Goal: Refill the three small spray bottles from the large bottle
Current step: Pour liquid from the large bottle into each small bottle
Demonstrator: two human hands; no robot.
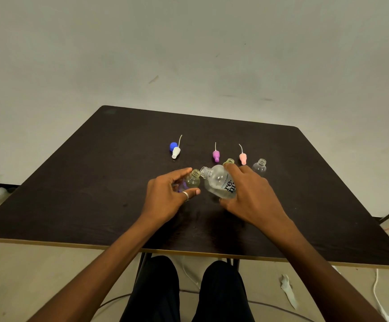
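Note:
My right hand (250, 194) grips the large clear bottle (218, 181), uncapped and tilted left, with its mouth beside the neck of a small open bottle (193, 180). My left hand (169, 196) holds that small bottle upright on the table. A second small bottle (229, 161) peeks out behind my right hand, mostly hidden. A third small clear bottle (259, 167) stands open to the right. Three spray tops lie behind them: white (176, 152), purple (216, 155) and pink (242, 158).
A blue cap (173, 145) lies next to the white spray top. The dark table (96, 182) stands against a pale wall. My legs show under its near edge, and cables and a scrap of paper (289, 290) lie on the floor.

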